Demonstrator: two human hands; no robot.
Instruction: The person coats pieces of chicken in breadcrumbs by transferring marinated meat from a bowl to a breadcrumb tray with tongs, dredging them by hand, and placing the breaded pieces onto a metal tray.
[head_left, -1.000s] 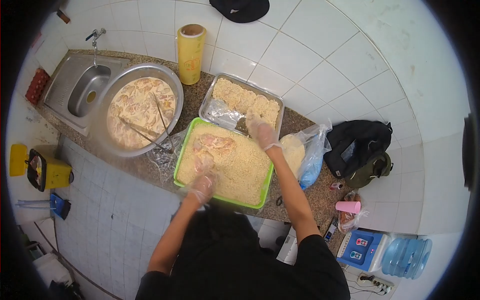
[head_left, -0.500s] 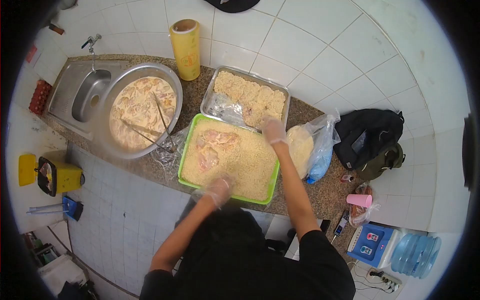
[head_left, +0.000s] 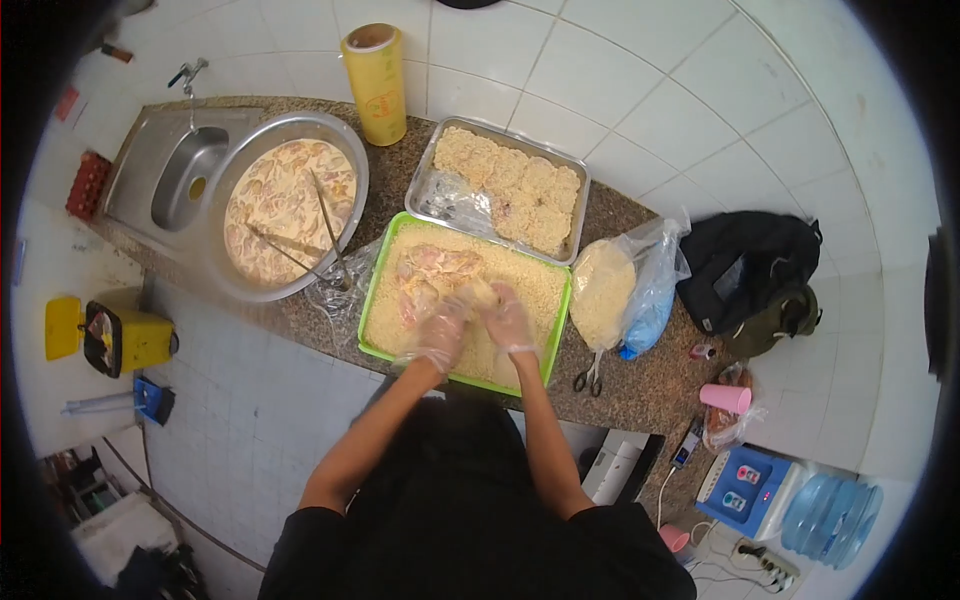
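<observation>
A green-rimmed tray (head_left: 366, 330) of pale breadcrumbs (head_left: 520, 270) lies in front of me. Raw chicken pieces (head_left: 440, 262) rest on the crumbs toward its left side. Both my hands wear clear plastic gloves. My left hand (head_left: 440, 335) is low over the crumbs, just below the chicken, its fingers smeared by motion. Close beside it, my right hand (head_left: 508, 320) has its fingers curled at a blurred yellowish bit that I cannot make out. Behind stands a metal tray (head_left: 424, 208) with crumb-coated pieces (head_left: 530, 195) laid in it.
At left, a large metal bowl (head_left: 362, 190) holds chicken in creamy liquid, with tongs (head_left: 328, 225) in it, beside a sink (head_left: 190, 185). A yellow film roll (head_left: 376, 95) stands behind. On the right are a bag of crumbs (head_left: 603, 290), scissors (head_left: 589, 378) and a black bag (head_left: 750, 260).
My right hand has come from the coated pieces in the metal tray down to the breadcrumbs, beside my left hand. The left hand has shifted slightly up and stays over the green-rimmed tray.
</observation>
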